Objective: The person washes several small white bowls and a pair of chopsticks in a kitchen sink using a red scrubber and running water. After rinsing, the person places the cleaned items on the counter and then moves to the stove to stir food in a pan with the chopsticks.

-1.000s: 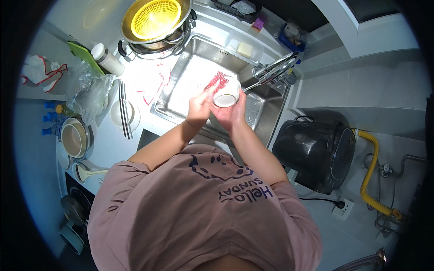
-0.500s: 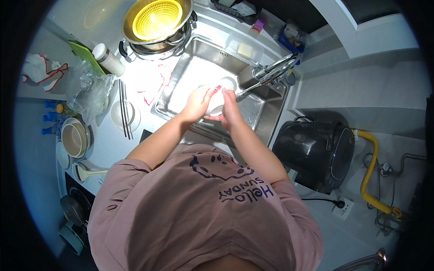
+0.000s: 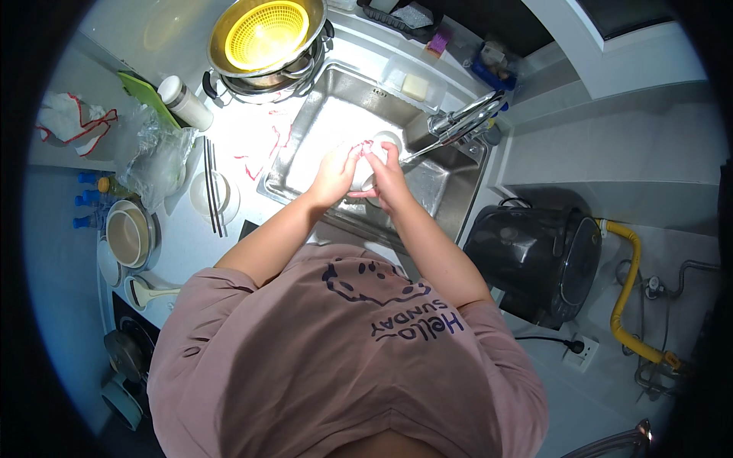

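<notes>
Over the steel sink (image 3: pixel 305 130), a white bowl (image 3: pixel 362 175) is between my two hands, tilted and partly hidden by them. My left hand (image 3: pixel 334 172) grips its left side, fingers curled in. My right hand (image 3: pixel 388 177) holds it from the right, with thumb and fingers meeting near the top. Something white and red, perhaps a cloth, shows in a small patch at the fingertips; glare blurs it. Another white rounded edge (image 3: pixel 389 140) appears just beyond my right fingers. The chrome faucet (image 3: pixel 450 130) reaches in close to my right hand.
Left of the sink lie a red-edged white cloth (image 3: pixel 263 145), dark chopsticks (image 3: pixel 211 187) across a white bowl, and stacked beige bowls (image 3: pixel 126 237). Pots with a yellow colander (image 3: pixel 267 34) stand behind. A black appliance (image 3: pixel 527 259) sits at the right.
My right fingers have shifted up and inward across the bowl, toward the left fingertips. The bowl has turned slightly and less of it shows. Both arms stay almost in place.
</notes>
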Available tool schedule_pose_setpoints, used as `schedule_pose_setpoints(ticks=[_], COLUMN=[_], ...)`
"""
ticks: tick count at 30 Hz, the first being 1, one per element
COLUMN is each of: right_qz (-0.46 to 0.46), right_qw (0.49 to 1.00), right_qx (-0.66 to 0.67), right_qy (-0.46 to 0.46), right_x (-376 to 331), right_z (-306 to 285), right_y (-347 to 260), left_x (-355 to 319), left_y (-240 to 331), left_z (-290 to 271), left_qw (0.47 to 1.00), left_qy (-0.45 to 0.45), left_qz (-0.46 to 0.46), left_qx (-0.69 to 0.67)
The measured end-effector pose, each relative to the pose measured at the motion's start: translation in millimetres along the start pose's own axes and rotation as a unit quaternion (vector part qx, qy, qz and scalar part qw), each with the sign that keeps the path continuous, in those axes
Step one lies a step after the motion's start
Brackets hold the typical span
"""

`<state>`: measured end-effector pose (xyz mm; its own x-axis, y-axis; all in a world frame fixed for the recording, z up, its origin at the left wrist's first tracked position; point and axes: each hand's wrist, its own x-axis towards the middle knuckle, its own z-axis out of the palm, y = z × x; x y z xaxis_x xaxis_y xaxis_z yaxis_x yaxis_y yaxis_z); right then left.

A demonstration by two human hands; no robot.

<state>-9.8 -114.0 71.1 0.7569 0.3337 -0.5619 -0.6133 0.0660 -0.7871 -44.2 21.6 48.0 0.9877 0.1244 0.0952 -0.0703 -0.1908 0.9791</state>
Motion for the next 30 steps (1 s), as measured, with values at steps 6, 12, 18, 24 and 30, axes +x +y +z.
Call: schedule_pose_setpoints(ticks=[6, 12, 18, 24, 30], right_qz=[0.135, -0.155, 0.147, -0.023, 0.124], right_qw=[0.937, 0.968, 0.934, 0.997, 0.949], right_qx=[0.316, -0.191, 0.317, -0.020, 0.289], right_qy=[-0.061, 0.050, -0.076, 0.068, -0.030], right_x=[7.8, 11.4, 14.8, 1.5, 11.3], right_z=[-15.6, -7.7, -12.4, 6.7, -6.4], right_y=[3.0, 7.8, 2.0, 5.6, 7.4], left_x=[-14.2, -10.1, -9.9, -9.5, -8.8], left_y=[5.7, -9.0, -1.8, -9.8, -1.9], left_z=[10.7, 4.9, 0.5, 4.1, 1.8], left_qw=[0.999, 0.999, 1.000, 1.000, 0.999], left_qy=[0.030, 0.033, 0.002, 0.021, -0.001], left_qz=[-0.014, 0.001, -0.009, 0.010, 0.022], left_qx=[-0.020, 0.028, -0.020, 0.010, 0.049])
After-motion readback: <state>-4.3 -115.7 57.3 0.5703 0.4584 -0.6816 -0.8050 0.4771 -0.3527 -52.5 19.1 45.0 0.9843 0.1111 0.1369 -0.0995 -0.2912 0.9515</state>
